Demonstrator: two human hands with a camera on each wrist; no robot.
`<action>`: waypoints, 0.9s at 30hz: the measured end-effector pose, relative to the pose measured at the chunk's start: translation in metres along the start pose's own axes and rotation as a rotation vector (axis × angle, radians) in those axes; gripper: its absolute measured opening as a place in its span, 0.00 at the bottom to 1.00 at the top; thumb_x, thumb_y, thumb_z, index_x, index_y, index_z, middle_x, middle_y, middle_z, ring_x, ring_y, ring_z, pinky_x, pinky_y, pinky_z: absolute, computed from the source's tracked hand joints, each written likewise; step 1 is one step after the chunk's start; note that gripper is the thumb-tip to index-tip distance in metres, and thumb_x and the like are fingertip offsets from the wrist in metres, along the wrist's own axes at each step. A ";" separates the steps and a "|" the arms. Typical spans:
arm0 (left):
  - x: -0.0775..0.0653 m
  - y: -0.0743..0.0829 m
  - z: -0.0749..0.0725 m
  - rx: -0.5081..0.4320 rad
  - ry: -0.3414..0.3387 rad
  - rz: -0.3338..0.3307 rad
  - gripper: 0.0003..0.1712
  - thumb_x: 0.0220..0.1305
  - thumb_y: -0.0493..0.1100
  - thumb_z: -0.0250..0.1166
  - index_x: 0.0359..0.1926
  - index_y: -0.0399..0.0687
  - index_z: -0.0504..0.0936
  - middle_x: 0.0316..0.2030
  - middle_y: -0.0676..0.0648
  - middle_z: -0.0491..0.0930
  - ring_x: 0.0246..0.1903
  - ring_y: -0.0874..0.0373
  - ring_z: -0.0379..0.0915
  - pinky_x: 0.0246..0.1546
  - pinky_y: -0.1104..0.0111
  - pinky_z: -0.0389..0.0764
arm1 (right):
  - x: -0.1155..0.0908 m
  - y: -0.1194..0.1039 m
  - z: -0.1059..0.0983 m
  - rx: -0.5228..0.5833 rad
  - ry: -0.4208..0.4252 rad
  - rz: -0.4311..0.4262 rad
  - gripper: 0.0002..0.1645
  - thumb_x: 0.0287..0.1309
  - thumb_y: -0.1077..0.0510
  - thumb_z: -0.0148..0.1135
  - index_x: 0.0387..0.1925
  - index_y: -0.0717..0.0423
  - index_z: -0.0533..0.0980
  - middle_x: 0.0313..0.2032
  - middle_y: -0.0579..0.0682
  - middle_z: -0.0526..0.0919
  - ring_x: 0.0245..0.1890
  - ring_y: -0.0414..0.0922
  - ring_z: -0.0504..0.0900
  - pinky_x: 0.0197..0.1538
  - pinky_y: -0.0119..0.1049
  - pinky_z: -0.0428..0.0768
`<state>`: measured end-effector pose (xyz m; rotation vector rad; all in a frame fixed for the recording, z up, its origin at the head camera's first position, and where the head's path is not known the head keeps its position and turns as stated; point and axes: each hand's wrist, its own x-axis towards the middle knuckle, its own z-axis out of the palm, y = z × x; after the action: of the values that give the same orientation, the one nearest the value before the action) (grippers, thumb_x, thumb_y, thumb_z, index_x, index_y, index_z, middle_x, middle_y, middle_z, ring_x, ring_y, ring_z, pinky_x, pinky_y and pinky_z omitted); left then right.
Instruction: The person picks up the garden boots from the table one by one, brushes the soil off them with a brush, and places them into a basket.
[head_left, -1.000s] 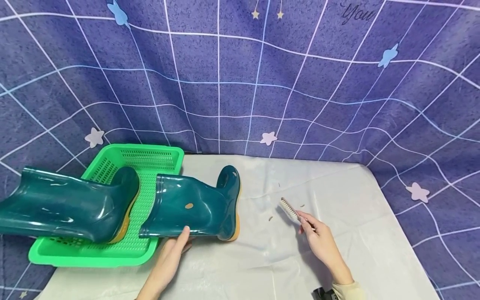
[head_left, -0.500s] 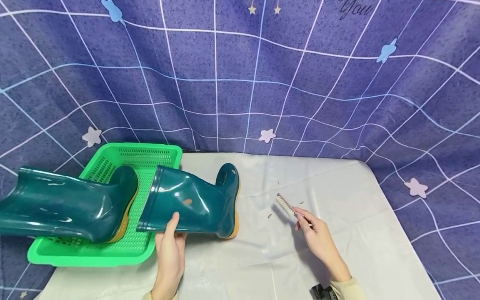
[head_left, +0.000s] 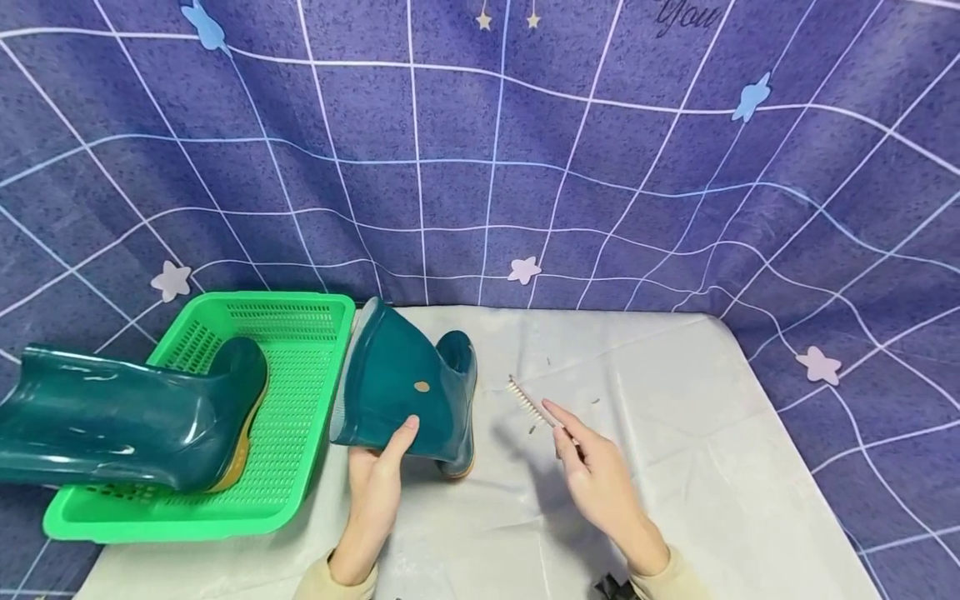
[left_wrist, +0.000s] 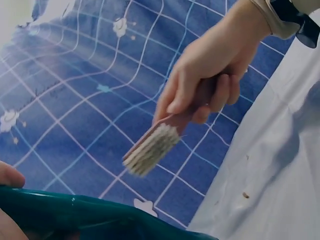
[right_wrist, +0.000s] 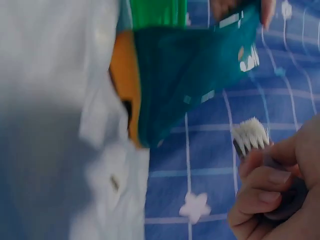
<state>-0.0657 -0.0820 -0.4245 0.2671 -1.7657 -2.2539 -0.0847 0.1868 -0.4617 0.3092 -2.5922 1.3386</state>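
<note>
My left hand (head_left: pixel 375 483) grips the shaft of a teal rubber boot (head_left: pixel 401 367), thumb on the near side below a tan spot (head_left: pixel 422 387). In the head view the boot's shaft is raised, its opening facing left and its foot end low over the table. The right wrist view shows the boot's yellow sole (right_wrist: pixel 125 82) towards the white cloth. To the right of the boot, my right hand (head_left: pixel 600 479) holds a scrub brush (head_left: pixel 532 404) by its handle. Pale bristles (left_wrist: pixel 152 150) point towards the boot in the left wrist view, with a gap between them.
A green plastic basket (head_left: pixel 165 531) stands at the left. A second teal boot (head_left: pixel 127 425) lies across it, its shaft past the left rim. Small brown bits (right_wrist: pixel 115 183) lie on the white-covered table (head_left: pixel 720 467). A blue patterned curtain (head_left: pixel 465 200) hangs behind.
The left hand has taken a firmer grip on the boot and raised its shaft from lying, tilting it up and rightward. The right hand has brought the brush left, nearer the boot.
</note>
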 end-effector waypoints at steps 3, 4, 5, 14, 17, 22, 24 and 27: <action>0.001 0.005 0.004 0.047 -0.026 0.028 0.23 0.74 0.33 0.64 0.67 0.37 0.73 0.52 0.60 0.86 0.54 0.68 0.82 0.59 0.76 0.80 | 0.001 -0.016 0.009 -0.007 0.009 -0.048 0.25 0.78 0.61 0.58 0.71 0.43 0.78 0.27 0.37 0.76 0.20 0.30 0.68 0.25 0.29 0.73; 0.002 0.005 0.005 0.059 -0.035 0.042 0.22 0.74 0.33 0.64 0.66 0.36 0.74 0.51 0.60 0.86 0.53 0.68 0.83 0.59 0.76 0.80 | 0.002 -0.020 0.012 -0.005 0.014 -0.068 0.26 0.77 0.62 0.59 0.71 0.43 0.78 0.28 0.37 0.77 0.21 0.30 0.69 0.26 0.29 0.74; 0.002 0.006 0.006 0.065 -0.042 0.055 0.21 0.74 0.33 0.64 0.65 0.35 0.75 0.51 0.60 0.87 0.53 0.68 0.83 0.59 0.76 0.80 | 0.003 -0.025 0.015 -0.005 0.027 -0.095 0.26 0.77 0.62 0.59 0.71 0.43 0.79 0.30 0.37 0.78 0.22 0.30 0.69 0.27 0.29 0.74; 0.000 0.005 0.011 0.120 -0.095 0.082 0.23 0.77 0.36 0.62 0.68 0.36 0.74 0.57 0.58 0.85 0.59 0.68 0.80 0.64 0.77 0.76 | 0.012 -0.058 0.045 0.040 0.096 -0.329 0.29 0.72 0.68 0.62 0.70 0.47 0.79 0.37 0.42 0.83 0.28 0.30 0.69 0.30 0.21 0.69; 0.000 0.006 0.011 0.129 -0.107 0.092 0.23 0.76 0.35 0.63 0.68 0.36 0.74 0.58 0.57 0.85 0.59 0.68 0.80 0.63 0.77 0.77 | 0.015 -0.062 0.054 0.043 0.078 -0.349 0.29 0.73 0.66 0.61 0.71 0.48 0.78 0.40 0.43 0.84 0.27 0.30 0.69 0.30 0.22 0.69; 0.001 0.005 0.009 0.142 -0.106 0.102 0.19 0.74 0.33 0.64 0.62 0.31 0.77 0.52 0.57 0.87 0.53 0.69 0.83 0.58 0.77 0.80 | 0.017 -0.057 0.068 0.028 0.050 -0.321 0.28 0.74 0.67 0.59 0.71 0.48 0.78 0.36 0.45 0.82 0.24 0.29 0.65 0.27 0.21 0.67; 0.001 0.005 0.008 0.138 -0.098 0.096 0.19 0.73 0.32 0.65 0.62 0.31 0.77 0.50 0.59 0.87 0.52 0.69 0.83 0.57 0.77 0.81 | 0.017 -0.053 0.071 0.013 0.059 -0.300 0.28 0.74 0.68 0.59 0.71 0.49 0.79 0.34 0.45 0.81 0.24 0.29 0.65 0.27 0.22 0.68; 0.000 0.005 0.004 0.132 -0.079 0.084 0.20 0.73 0.32 0.65 0.62 0.30 0.77 0.49 0.62 0.87 0.51 0.71 0.83 0.57 0.78 0.81 | 0.016 -0.047 0.075 0.009 0.087 -0.276 0.29 0.72 0.70 0.60 0.70 0.50 0.79 0.33 0.44 0.80 0.25 0.30 0.67 0.28 0.23 0.71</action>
<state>-0.0668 -0.0797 -0.4186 0.1276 -1.9322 -2.1204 -0.0938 0.0971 -0.4627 0.5726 -2.3689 1.2377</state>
